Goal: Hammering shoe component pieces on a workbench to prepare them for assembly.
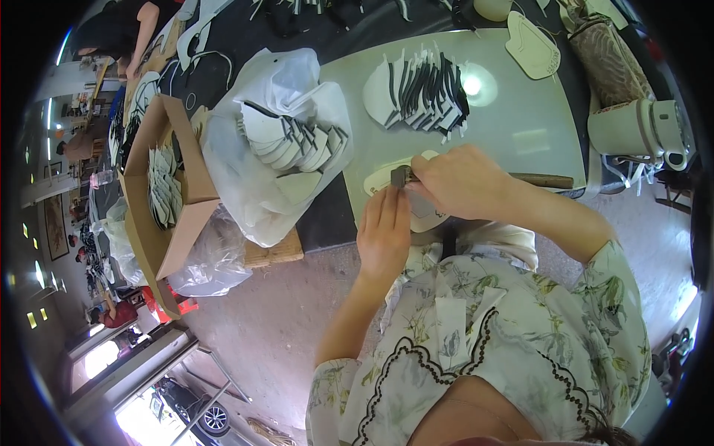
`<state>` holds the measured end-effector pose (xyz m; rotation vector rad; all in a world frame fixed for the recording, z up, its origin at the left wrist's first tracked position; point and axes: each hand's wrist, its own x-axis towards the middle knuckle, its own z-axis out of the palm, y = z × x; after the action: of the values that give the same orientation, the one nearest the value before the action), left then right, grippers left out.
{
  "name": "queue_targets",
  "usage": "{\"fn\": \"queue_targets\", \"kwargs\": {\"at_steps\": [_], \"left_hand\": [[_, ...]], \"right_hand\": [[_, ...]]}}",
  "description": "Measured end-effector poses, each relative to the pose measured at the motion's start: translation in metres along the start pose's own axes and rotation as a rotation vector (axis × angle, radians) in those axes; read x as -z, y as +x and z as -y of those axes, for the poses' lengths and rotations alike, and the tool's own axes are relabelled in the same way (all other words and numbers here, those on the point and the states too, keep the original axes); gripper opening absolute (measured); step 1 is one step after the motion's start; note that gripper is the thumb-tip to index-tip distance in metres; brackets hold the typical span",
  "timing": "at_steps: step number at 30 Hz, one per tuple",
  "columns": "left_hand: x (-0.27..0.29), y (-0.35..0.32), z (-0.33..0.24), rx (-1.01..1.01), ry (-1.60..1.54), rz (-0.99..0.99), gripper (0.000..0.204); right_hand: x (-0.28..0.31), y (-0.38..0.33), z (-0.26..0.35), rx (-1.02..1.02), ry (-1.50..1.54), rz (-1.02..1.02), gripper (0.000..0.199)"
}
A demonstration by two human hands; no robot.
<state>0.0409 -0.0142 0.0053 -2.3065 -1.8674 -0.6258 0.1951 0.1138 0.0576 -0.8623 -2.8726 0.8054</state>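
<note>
A cardboard box [160,193] of cut white pieces stands at the left, beside a plastic bag [260,149] holding more. The left hand [383,234] lies flat, fingers together, pressing the near edge of a white shoe-upper piece [424,215] on the grey-green work board [513,134]. The right hand [461,182] is closed around a hammer [405,176], its head resting on that piece and its wooden handle pointing right.

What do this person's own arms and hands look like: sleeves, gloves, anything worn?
Both hands are bare, with no gloves: left hand, right hand. No rings or watch can be made out. The forearms are uncovered. Short sleeves of a pale blouse with a green leafy print and dark scalloped trim end near the elbows.
</note>
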Motion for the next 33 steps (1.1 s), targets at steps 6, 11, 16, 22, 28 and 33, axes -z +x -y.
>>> {"fn": "queue_targets", "kwargs": {"at_steps": [6, 11, 16, 22, 28, 33], "left_hand": [[0.000, 0.000, 0.002, 0.022, -0.047, -0.043, 0.027], [0.000, 0.001, 0.018, 0.101, -0.264, -0.159, 0.023], [0.001, 0.003, 0.017, -0.043, -0.082, -0.085, 0.017], [0.001, 0.004, 0.015, -0.036, -0.036, -0.086, 0.015], [0.002, 0.011, 0.015, -0.058, -0.102, -0.113, 0.015], [-0.001, 0.000, 0.016, 0.003, -0.130, -0.140, 0.018]], "right_hand": [[-0.003, 0.003, -0.002, -0.054, 0.018, -0.004, 0.032], [-0.006, 0.005, -0.003, -0.024, -0.002, 0.031, 0.030], [0.006, 0.006, -0.003, -0.052, -0.014, 0.070, 0.032], [0.012, 0.012, -0.001, 0.019, 0.012, 0.057, 0.032], [0.007, 0.012, -0.006, 0.055, -0.006, 0.010, 0.033], [0.019, 0.016, 0.006, 0.059, 0.050, -0.109, 0.033]]}}
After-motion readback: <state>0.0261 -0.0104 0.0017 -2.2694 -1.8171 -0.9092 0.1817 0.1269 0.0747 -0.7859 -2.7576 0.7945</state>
